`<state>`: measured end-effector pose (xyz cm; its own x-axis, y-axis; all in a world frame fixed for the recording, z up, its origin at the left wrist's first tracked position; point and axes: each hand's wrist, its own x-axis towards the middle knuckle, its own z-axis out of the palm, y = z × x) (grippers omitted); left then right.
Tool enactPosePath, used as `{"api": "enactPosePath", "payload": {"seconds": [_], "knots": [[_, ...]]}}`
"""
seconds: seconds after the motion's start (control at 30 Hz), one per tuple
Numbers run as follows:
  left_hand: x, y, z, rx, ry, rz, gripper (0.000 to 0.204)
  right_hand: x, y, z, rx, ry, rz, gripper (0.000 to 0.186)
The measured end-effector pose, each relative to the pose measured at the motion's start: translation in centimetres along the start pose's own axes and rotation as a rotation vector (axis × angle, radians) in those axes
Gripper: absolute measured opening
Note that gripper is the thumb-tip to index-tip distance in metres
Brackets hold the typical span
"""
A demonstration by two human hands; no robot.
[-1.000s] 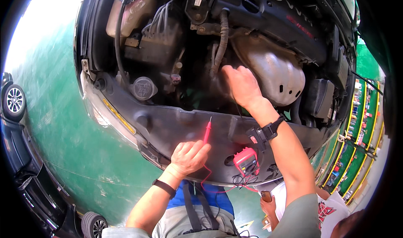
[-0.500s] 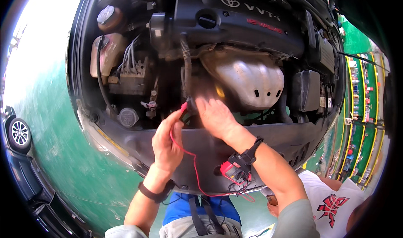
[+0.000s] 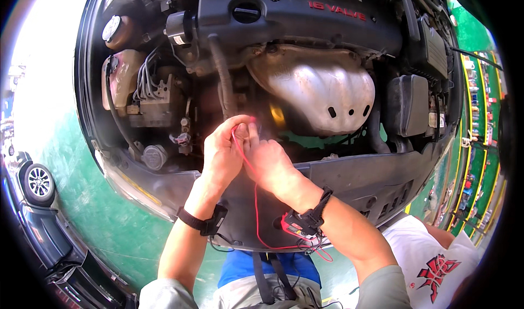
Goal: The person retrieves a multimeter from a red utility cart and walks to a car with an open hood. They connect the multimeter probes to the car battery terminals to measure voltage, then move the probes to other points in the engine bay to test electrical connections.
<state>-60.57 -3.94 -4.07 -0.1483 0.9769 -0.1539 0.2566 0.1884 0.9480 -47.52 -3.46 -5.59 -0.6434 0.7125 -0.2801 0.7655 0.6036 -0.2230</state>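
Over the front of an open engine bay, my left hand [image 3: 222,148] pinches a red test probe [image 3: 252,120], whose thin red lead [image 3: 256,211] hangs down to a red and grey meter [image 3: 295,225] on the front panel. Close against it, my right hand [image 3: 271,166] has its fingers curled. What they grip is hidden behind the hands. A corrugated wiring conduit [image 3: 220,63] drops from the engine cover to just behind my left fingertips. Beyond my right hand sits the silver heat shield [image 3: 322,88], with a yellow handle-like piece [image 3: 277,114] by its left edge.
The black engine cover [image 3: 295,14] spans the back. On the left are a coolant reservoir [image 3: 121,80] and a round cap [image 3: 154,157]; a black box [image 3: 406,106] stands right. A person in a white shirt [image 3: 426,254] is at lower right. Another car [image 3: 49,222] is parked left.
My left hand has come up and right, bringing the red probe over beside the right hand. The right hand has dropped slightly lower and its fingers are more curled. The view has shifted a little.
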Motion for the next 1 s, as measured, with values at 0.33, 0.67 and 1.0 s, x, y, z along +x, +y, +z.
{"api": "enactPosePath", "payload": {"seconds": [0.33, 0.67, 1.0], "knots": [[0.2, -1.2, 0.9, -0.022, -0.005, -0.014, 0.018, 0.2, 0.2, -0.3, 0.087, -0.04, 0.028, 0.047], [0.1, -2.7, 0.7, 0.098, 0.012, 0.086, 0.016, -0.9, 0.2, -1.0, -0.12, 0.052, 0.015, 0.047], [0.5, -0.8, 1.7, 0.228, 0.042, 0.144, 0.015, -12.6, 7.5, -9.6, 0.325, 0.587, 0.123, 0.029]]}}
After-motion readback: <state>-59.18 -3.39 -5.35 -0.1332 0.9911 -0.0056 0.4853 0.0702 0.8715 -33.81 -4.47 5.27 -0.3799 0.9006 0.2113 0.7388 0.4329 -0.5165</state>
